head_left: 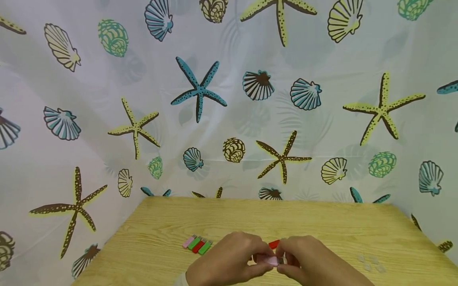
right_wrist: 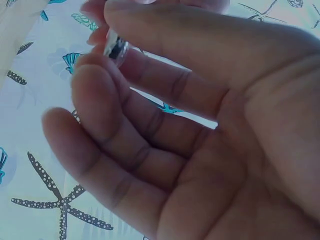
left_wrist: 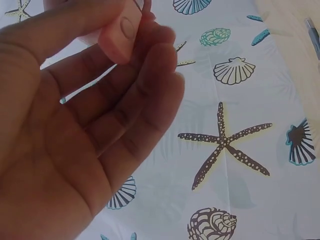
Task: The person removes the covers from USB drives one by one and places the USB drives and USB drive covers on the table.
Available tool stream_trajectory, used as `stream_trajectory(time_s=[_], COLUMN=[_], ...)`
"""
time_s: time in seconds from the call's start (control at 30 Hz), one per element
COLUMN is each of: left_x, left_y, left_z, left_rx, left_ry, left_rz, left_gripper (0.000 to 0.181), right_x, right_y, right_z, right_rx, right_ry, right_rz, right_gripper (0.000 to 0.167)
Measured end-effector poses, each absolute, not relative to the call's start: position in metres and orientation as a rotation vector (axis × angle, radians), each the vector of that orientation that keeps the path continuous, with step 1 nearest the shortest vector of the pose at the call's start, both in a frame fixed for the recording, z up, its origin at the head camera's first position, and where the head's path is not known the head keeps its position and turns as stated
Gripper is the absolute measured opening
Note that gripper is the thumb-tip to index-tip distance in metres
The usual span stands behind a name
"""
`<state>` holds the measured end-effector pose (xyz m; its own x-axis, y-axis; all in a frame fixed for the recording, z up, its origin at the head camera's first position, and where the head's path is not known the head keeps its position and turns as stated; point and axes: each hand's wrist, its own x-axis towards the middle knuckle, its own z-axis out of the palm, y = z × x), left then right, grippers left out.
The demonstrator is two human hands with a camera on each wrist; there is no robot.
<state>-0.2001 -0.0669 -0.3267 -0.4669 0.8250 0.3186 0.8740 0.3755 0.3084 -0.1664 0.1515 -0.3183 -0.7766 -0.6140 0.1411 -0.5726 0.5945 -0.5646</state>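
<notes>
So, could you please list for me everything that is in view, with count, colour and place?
Table: one, light wood, lower part of head view
Held USB stick: one, pink, in the person's grip
Row of USB sticks: four, pink, green, red, green, left on table
Lone USB stick: one, red, on table beyond the held one
Small pieces: four, clear, right on table
Cloth: count unclear, white with starfish and shell prints, around table
Slim object: one, dark, right edge of left wrist view, unidentifiable
Sleeve: one, pale, left wrist
Left hand: one, at the held stick's pink body
Right hand: one, at its metal end
</notes>
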Motion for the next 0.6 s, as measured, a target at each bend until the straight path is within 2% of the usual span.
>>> stream_trajectory(time_s=[0.27,0.6], left_x=[-0.1998,-0.2004], left_y=[-0.0696,-0.068], left_z=[-0.3293,-0.3295], left_rx=[-1.493,-1.485], left_ry=[-2.445,-2.483], left_rz=[-0.553,-0.582], left_gripper=[0.015,0.021], right_x=[-0.1676,-0.17], right_y=[0.1514,0.1542], right_z=[-0.3199,-0.3216], right_rx=[-0.996,-1.002], right_ry=[2.717,2.798], right_rz=[-0.942,-0.884], right_gripper=[0.006,0.014])
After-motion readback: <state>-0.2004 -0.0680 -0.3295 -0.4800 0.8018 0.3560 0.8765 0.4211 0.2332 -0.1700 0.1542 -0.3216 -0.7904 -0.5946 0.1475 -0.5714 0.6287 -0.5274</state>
